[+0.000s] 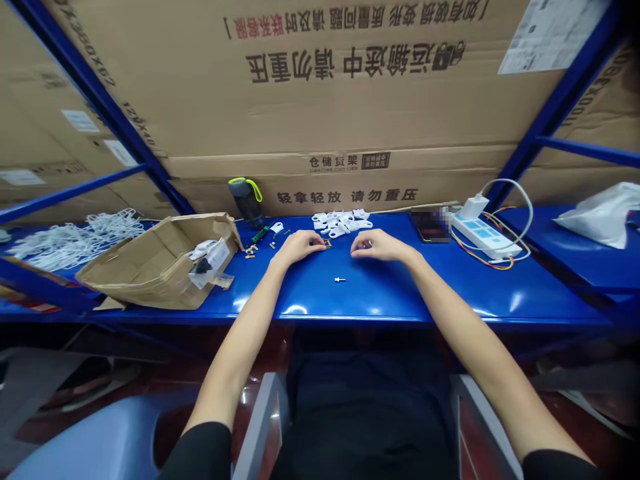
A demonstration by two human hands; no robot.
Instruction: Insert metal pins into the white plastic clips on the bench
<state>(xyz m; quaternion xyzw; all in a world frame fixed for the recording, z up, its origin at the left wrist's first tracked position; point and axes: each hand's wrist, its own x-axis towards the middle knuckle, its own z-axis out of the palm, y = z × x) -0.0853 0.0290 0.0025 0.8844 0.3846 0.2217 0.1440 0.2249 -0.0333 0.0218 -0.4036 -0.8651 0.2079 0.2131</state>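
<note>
My left hand (301,246) is closed, thumb and fingers pinched at the edge of a small brass-coloured piece (328,243) close to the blue tabletop. To its right, my right hand (377,245) is curled with the fingertips drawn together; whatever they hold, if anything, is too small to make out. Between the hands and nearer the front edge lies a small silvery pin-like part (340,279). Just beyond the hands is a pile of white plastic pieces (341,223). Several small brass-coloured bits (251,251) lie left of my left hand, near a green-and-black item (261,235).
An open cardboard box (145,267) stands at left, beside a heap of white cords (80,239). A dark bottle (247,202) stands at the back. On the right are a phone (429,225), a power strip (487,238) with cables and a white plastic bag (603,217).
</note>
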